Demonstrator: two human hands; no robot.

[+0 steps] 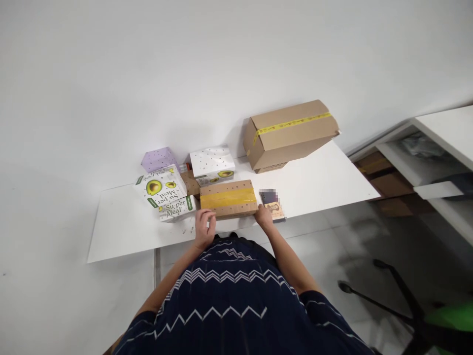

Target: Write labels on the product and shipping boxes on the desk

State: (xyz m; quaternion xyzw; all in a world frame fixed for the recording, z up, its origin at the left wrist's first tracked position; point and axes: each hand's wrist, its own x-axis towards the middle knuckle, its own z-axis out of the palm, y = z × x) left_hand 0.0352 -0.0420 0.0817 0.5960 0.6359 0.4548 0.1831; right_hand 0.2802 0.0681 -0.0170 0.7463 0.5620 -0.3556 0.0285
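A small brown cardboard box (228,198) with wide yellow tape along its top lies near the table's front edge, in front of my body. Against its near left corner is my left hand (205,229), fingers bent at the box's edge and the thumb apart from them. My right hand (263,216) grips the near right corner, its fingertips partly hidden. Just right of that hand lie a dark flat item (267,195), partly pixelated, and an orange-toned printed card or note (274,211). White Super Meal boxes with avocado pictures (162,187) stand close on the left.
The white table (121,222) runs along the wall. At the back are a lilac box (158,159), another white avocado box (212,161) and a large taped carton (291,130) resting on a smaller one. Right of the table are a shelf unit (439,148) and a chair base (399,296).
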